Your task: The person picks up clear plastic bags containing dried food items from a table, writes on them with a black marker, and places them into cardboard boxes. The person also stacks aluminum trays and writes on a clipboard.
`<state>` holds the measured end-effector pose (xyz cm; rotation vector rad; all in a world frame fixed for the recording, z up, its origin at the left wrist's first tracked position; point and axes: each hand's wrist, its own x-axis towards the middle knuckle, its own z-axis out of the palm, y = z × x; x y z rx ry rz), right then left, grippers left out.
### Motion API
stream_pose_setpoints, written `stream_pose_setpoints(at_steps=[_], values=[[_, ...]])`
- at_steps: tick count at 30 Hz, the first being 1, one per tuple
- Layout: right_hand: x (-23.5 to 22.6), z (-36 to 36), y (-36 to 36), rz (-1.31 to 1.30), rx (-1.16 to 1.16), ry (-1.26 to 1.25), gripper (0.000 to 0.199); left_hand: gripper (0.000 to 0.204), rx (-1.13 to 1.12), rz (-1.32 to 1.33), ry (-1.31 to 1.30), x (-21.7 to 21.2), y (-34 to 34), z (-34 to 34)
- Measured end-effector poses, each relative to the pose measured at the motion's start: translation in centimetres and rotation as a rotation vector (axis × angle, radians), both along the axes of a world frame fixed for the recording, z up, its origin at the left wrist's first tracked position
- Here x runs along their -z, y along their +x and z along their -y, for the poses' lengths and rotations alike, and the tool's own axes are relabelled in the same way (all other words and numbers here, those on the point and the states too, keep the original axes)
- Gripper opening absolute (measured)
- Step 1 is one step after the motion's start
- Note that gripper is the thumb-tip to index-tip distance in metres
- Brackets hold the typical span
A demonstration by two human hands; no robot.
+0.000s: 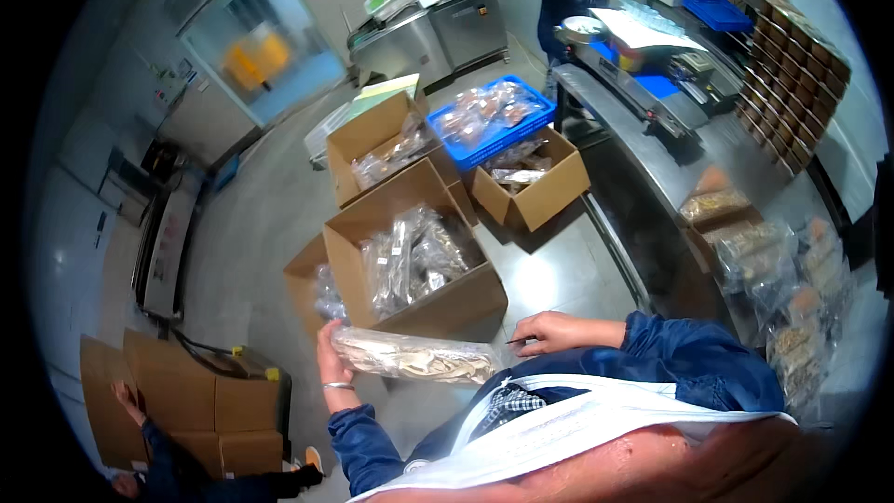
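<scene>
My left hand [333, 359] is closed round one end of a long clear plastic bag [414, 355] full of pale, flat dried slices. The bag lies level in front of my body. Close to its other end, my right hand [563, 332] is closed on a thin dark stick-like thing [518, 341], too small to name for sure. Just beyond the bag stands an open cardboard box [447, 293] holding several similar clear bags [410, 256].
More open boxes [549, 200] of bags stand behind, with a blue crate [489, 144] among them. Filled bags [759, 256] lie on the steel table [624, 154] at right. Another person [568, 0] works at its far end; one more [168, 456] is beside stacked cardboard [177, 391], lower left.
</scene>
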<state>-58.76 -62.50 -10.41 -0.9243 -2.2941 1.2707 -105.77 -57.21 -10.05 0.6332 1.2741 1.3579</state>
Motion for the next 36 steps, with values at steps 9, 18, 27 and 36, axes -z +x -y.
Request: stream_pose_setpoints(at_steps=[9, 18, 27, 36], values=[[-0.6, 0.7, 9.8, -0.008, 0.919, 0.273, 0.016, 0.045, 0.291, -0.062, 0.283, -3.2, 16.6, -16.3], [0.4, 2.4, 20.0, 0.098, 1.043, 0.180, 0.015, 0.042, 0.237, -0.215, 0.278, 1.3, 28.7, -18.0], [1.4, 2.0, 30.5, -0.012, 1.054, -0.138, 0.026, 0.041, 0.208, -0.236, 0.436, -2.0, 41.7, -17.8], [-1.2, 6.7, 46.6, -0.803, 1.282, -0.386, 0.045, 0.062, 0.452, 0.003, 1.073, -10.8, 66.6, -14.8]])
